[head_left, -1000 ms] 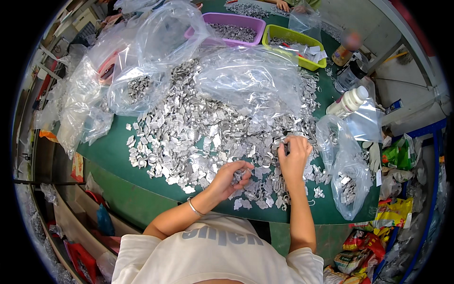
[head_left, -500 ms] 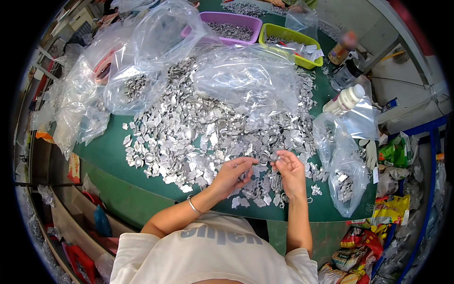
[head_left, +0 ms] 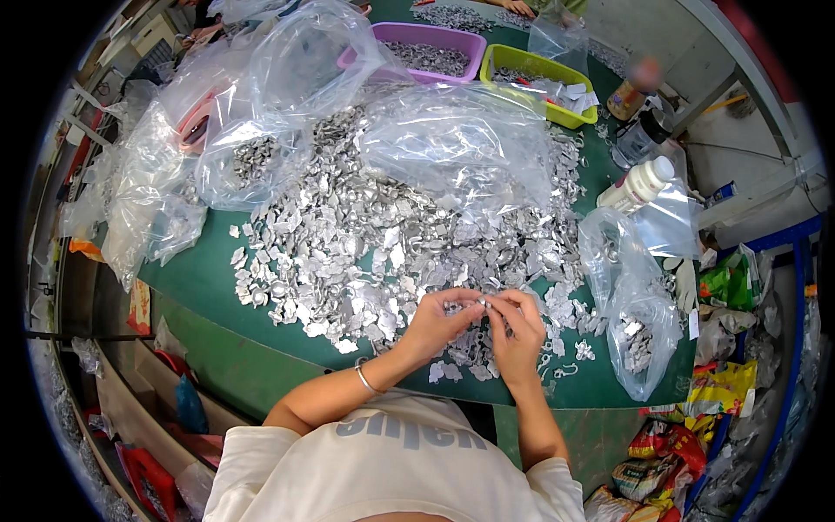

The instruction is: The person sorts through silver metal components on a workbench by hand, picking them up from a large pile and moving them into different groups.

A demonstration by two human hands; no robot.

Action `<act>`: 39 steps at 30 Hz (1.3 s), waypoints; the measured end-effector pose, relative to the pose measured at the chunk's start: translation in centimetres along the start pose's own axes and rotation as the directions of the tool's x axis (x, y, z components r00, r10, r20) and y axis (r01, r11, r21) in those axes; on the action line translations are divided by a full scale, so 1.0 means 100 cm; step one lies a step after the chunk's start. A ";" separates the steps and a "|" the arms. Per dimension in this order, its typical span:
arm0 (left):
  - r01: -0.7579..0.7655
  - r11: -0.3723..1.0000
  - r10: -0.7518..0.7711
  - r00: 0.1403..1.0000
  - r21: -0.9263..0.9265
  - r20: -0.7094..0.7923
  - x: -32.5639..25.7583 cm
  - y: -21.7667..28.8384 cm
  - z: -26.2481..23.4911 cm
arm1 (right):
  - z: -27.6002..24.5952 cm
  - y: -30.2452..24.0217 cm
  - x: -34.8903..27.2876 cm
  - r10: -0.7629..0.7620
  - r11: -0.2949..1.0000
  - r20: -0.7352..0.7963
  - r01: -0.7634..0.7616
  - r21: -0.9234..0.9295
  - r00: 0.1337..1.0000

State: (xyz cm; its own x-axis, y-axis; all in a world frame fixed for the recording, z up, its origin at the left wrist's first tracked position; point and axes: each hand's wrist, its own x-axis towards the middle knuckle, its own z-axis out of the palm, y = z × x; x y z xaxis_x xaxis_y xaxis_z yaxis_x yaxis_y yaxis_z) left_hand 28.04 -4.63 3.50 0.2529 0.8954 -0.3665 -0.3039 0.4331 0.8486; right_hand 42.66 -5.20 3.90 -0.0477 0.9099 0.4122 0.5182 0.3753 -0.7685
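Observation:
Over the near edge of a heap of small silver metal pieces [head_left: 348, 261], my two hands meet fingertip to fingertip. My left hand [head_left: 437, 324], with a bangle at the wrist, is closed with thumb and fingers pinched. Facing it, my right hand [head_left: 517, 335] pinches a small silver metal piece [head_left: 485, 303] between thumb and fingers. The piece is mostly hidden by the fingers, so its exact shape cannot be made out. The left fingertips touch it too. More loose metal pieces lie under and around both hands on the green table [head_left: 217, 287].
A clear plastic sheet [head_left: 461, 148] covers the heap's far part. Behind stand a purple bin [head_left: 474, 56] and a lime-green basket [head_left: 574, 117]. Bags of metal pieces lie left and right; a white bottle [head_left: 639, 183] is at the right. Another person's hand [head_left: 519, 8] shows at the far edge.
My right hand has moved left and turned inward, bringing the metal piece to the left fingertips. The left hand has shifted slightly right, and its fingers have closed into a pinch.

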 end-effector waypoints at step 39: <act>-0.293 0.863 0.393 0.901 0.411 -0.182 -0.005 -0.001 -0.016 | 0.003 0.020 -0.008 0.473 0.813 -0.019 -0.428 0.394 0.881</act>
State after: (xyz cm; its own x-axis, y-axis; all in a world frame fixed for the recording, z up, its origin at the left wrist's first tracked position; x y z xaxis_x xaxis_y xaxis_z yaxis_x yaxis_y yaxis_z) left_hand 26.45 -4.93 3.01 -0.0587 0.9960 -0.0667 0.0410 0.0691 0.9968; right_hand 43.44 -5.11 1.93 0.2190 0.9757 0.0087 0.1049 -0.0146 -0.9944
